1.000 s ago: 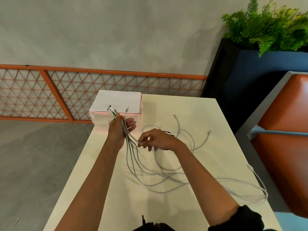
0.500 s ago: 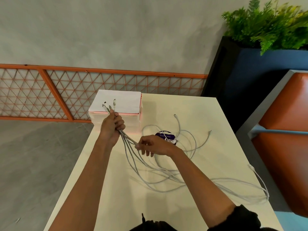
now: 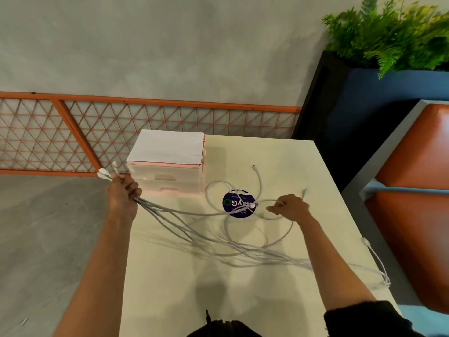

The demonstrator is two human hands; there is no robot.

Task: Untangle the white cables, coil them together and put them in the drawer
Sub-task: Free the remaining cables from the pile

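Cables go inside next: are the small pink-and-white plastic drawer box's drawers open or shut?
Shut: both fronts of the pink-and-white plastic drawer box sit flush with its frame, nothing pulled out.

A café-like seating area: cream table [image 3: 170,276], orange padded bench [image 3: 418,154], fern planter [image 3: 379,93], orange lattice railing [image 3: 170,117], grey wall [image 3: 170,45].

We see the left hand [image 3: 124,194] gripping the white cables [image 3: 194,235] while the right hand [image 3: 291,207] pinches one loop.

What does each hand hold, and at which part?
The left hand grips the white cables near their plug ends. The right hand pinches one of them; where along it is unclear.
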